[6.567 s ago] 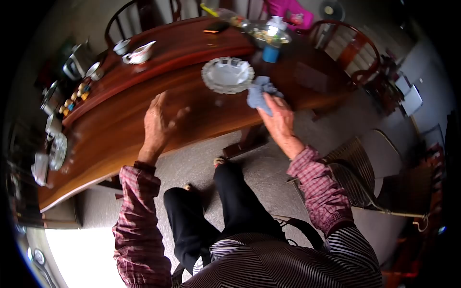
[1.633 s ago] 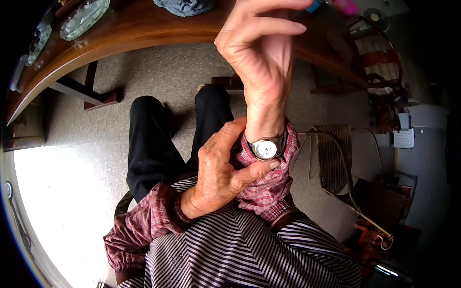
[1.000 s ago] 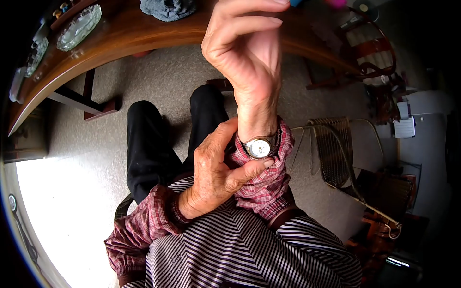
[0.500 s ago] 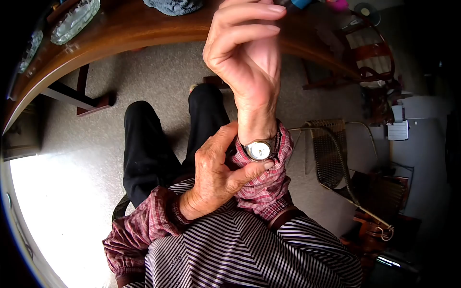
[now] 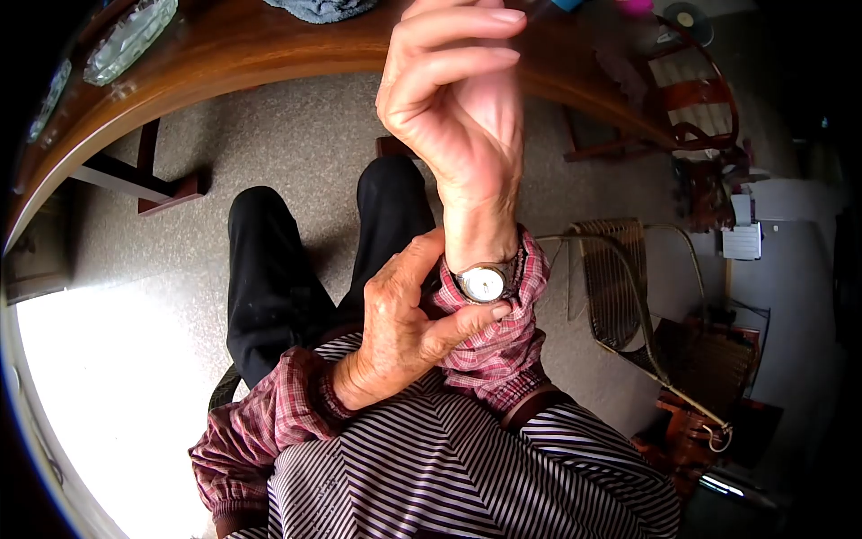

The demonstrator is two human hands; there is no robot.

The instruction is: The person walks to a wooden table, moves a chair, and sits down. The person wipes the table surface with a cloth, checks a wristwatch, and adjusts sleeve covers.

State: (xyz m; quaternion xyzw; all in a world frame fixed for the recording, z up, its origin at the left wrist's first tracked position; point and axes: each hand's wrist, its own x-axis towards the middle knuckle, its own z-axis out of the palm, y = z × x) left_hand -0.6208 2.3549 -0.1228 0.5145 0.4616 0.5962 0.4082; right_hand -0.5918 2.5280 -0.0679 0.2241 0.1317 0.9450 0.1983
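My left hand (image 5: 395,328) grips the pushed-back plaid sleeve (image 5: 503,346) at my right wrist, its thumb just below a round-faced watch (image 5: 483,284). Raised palm inward, my right hand (image 5: 462,108) has its fingers bent and apart, holding nothing; its fingertips reach the top edge of the view. A grey-blue cloth (image 5: 323,7) lies on the wooden table (image 5: 260,58), left of my right hand and touched by neither hand.
A glass dish (image 5: 130,40) stands on the table at the upper left, with another glass piece (image 5: 49,99) beside it. A woven chair (image 5: 612,283) is at the right, a wooden chair (image 5: 691,99) at the upper right. My dark-trousered knees (image 5: 269,260) are below the table.
Since the oldest frame, my right hand has let go of the cloth and risen, and my left hand has taken hold of the right sleeve. Lately only the view has shifted slightly.
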